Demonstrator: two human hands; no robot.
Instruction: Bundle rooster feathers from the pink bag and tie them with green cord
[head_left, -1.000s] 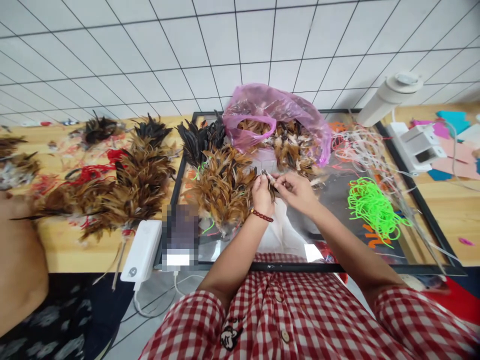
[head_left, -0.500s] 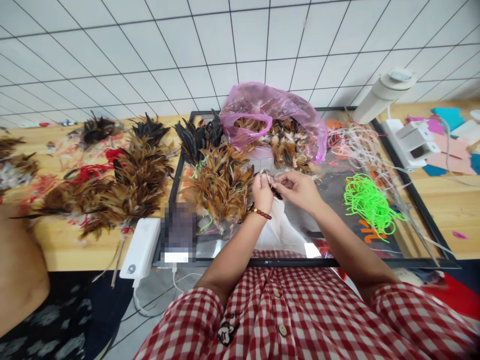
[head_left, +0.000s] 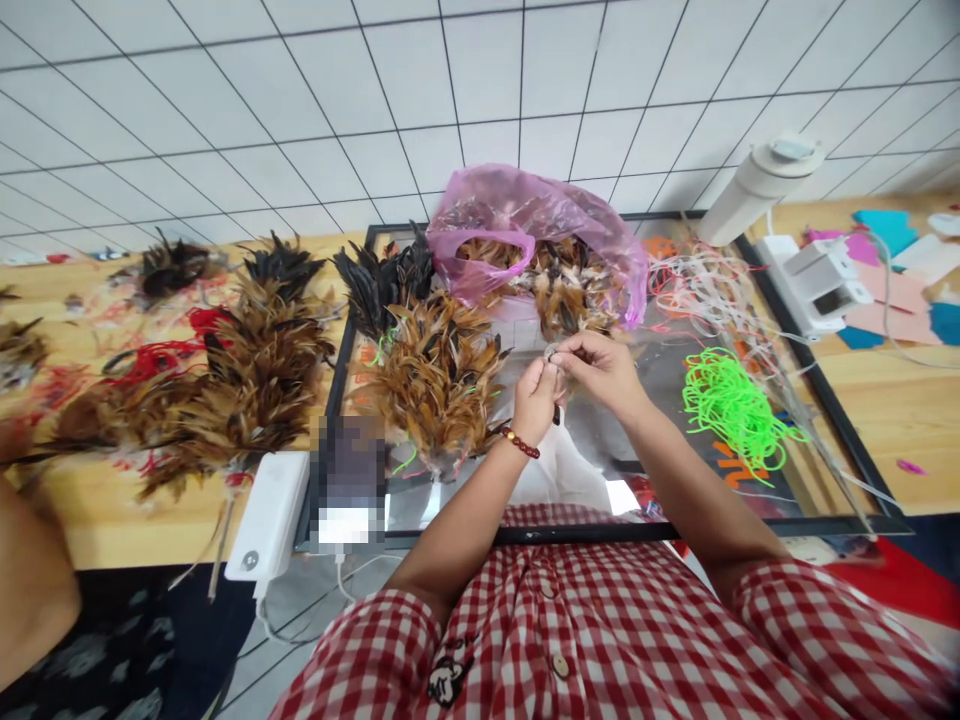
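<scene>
My left hand (head_left: 535, 398), with a beaded bracelet at the wrist, is closed in a pinch over the framed panel. My right hand (head_left: 606, 372) pinches at the same spot, its fingertips meeting the left ones. Between them shows the pale, fluffy end of a small feather (head_left: 552, 352); a dark tip pokes out under the left hand, and the fingers hide most of it. To the left lies a pile of brown feathers (head_left: 442, 375) with black feathers (head_left: 386, 280) behind. Beyond my hands, a pink plastic bag (head_left: 480, 200) holds more feathers.
Bright green cord (head_left: 731, 410) and pale strings (head_left: 701, 285) lie at the right. A white bottle (head_left: 757, 190) and a white device (head_left: 829, 285) stand farther back. A phone (head_left: 349, 480) and a power bank (head_left: 268, 515) are at front left. Another person's arm (head_left: 34, 570) is at far left.
My hands have come together, the right fingertips now meeting the left ones; the left hand has turned a little. The whole view has shifted slightly.
</scene>
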